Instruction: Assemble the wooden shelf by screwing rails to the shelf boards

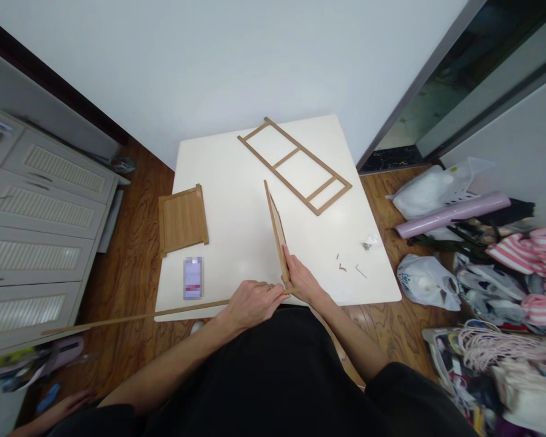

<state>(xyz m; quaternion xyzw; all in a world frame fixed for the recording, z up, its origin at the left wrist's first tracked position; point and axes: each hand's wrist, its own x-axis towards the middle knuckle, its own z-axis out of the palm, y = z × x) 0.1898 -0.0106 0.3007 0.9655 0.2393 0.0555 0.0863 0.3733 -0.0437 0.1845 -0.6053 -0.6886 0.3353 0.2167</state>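
Note:
My left hand [255, 303] is closed around the end part of a long thin wooden strip [182, 310], which runs left along the table's front edge and past it. My right hand [303, 279] grips the near end of a wooden panel [276, 227] that stands on its narrow edge. The strip and the panel meet at a corner between my hands; my fingers partly hide the joint. Farther back lies a ladder-like wooden frame [287, 158]. A small wooden board with side rails [184, 218] rests at the table's left edge.
On the white table [227, 164] are a phone [193, 278], several screws [342, 267], a hex key [361, 272] and a small clear bag [370, 243]. Cabinets [40, 224] stand left, bags [428, 282] right. Another person's hand [70, 403] shows at lower left.

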